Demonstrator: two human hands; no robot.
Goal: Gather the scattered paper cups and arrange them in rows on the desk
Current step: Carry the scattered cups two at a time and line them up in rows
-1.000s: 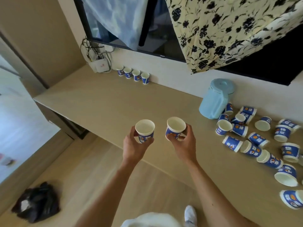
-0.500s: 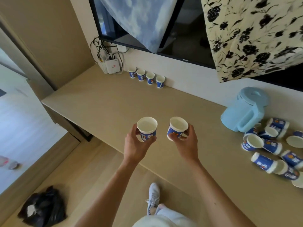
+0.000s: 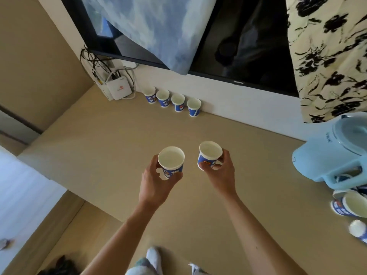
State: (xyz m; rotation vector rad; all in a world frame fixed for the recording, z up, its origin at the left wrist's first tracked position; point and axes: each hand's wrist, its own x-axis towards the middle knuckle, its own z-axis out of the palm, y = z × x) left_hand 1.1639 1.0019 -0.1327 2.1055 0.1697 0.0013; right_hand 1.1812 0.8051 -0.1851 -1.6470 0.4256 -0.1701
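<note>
Two paper cups held mouth-up over the counter [image 3: 99, 147].
The left grip [image 3: 156, 182] curls round the left cup [image 3: 171, 161], the right grip [image 3: 221, 175] round the right cup [image 3: 210, 154]; rightward, tipped cups [image 3: 349, 205] lie beside a blue jug [image 3: 333, 153]; farthest, a row of four cups [image 3: 172, 101] stands along the wall.

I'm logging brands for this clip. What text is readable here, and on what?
"Hisense", seemingly, tiny: television bezel.
Left cup in left hand, right cup in right hand: white characters on blue, too blurred.
Blue kettle: dark marking, unreadable.
White box: red logo, no legible words.
</note>
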